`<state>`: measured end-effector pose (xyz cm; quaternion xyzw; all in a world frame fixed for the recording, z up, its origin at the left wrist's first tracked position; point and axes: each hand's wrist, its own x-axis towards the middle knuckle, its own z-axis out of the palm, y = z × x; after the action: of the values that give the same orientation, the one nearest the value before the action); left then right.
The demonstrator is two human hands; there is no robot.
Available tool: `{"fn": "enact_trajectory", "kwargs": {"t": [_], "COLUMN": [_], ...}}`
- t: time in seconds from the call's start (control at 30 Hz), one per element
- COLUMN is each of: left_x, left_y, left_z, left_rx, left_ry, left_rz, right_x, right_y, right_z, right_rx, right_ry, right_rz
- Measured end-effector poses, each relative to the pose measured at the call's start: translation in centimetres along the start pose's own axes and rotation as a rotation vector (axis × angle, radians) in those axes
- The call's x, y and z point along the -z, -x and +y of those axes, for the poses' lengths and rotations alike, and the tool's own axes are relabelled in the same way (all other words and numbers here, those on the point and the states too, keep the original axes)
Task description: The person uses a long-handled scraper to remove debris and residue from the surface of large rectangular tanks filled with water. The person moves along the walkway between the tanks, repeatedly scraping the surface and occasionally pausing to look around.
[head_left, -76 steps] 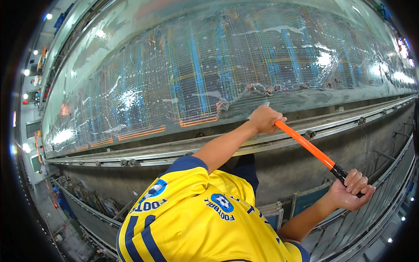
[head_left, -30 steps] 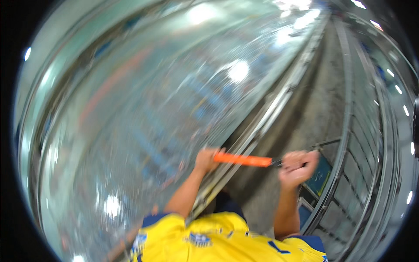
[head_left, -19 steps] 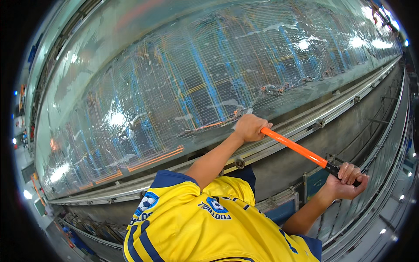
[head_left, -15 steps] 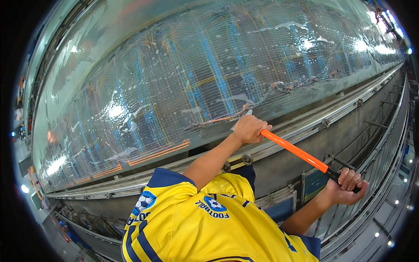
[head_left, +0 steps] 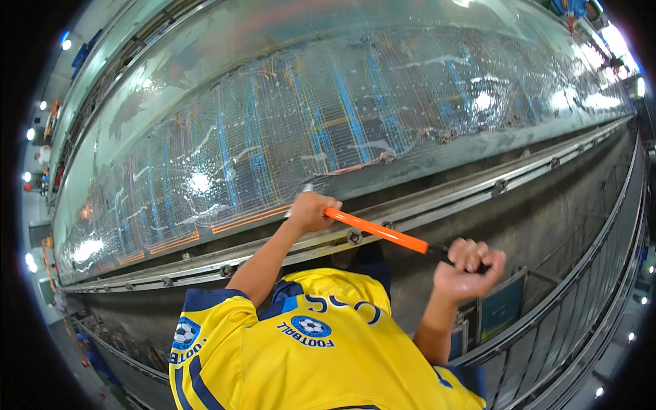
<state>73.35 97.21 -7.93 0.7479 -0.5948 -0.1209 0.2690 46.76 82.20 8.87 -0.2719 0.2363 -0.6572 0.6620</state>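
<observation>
A scraper with an orange handle [head_left: 379, 231] lies slantwise in front of me, held in both hands. My left hand [head_left: 314, 210] is wrapped round its head end, near the pale blade [head_left: 308, 188], which is mostly hidden by the fingers. My right hand [head_left: 471, 268] grips the black end [head_left: 439, 253] of the handle, farther right and lower. The blade is at the near edge of a long, wet-looking glossy panel [head_left: 273, 143] with fine lines and blue stripes. Orange strips [head_left: 253, 219] lie along that edge, left of the blade. A loose-looking orange strand [head_left: 362, 166] shows to its right.
A metal rail [head_left: 444, 213] with round fittings runs along the panel's near side, between it and me. Below it is a dark recessed gap [head_left: 547, 198], then a railing [head_left: 540, 342] at the right. A person in blue [head_left: 570, 8] is at the far right.
Both hands have moved left with the scraper. Its blade has left the spot by the orange strand and is now nearer the orange strips. The view has shifted a little as well.
</observation>
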Motion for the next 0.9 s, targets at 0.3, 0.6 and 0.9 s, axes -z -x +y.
{"fn": "enact_trajectory", "kwargs": {"t": [0.3, 0.6, 0.9], "left_x": [-12.0, -11.0, -4.0], "left_y": [-17.3, -11.5, 0.4], "left_z": [10.7, 5.4, -1.8], "left_rx": [-0.201, -0.138, -0.127], "left_ry": [0.318, 0.350, 0.431], "left_rz": [0.079, 0.152, 0.202], "right_x": [3.0, -0.5, -7.3], "right_y": [-11.4, -9.7, 3.6], "right_z": [-10.3, -5.3, 0.0], "right_rx": [0.244, 0.174, 0.138], "right_ry": [0.153, 0.223, 0.211], "right_rz": [-0.309, -0.252, -0.256]}}
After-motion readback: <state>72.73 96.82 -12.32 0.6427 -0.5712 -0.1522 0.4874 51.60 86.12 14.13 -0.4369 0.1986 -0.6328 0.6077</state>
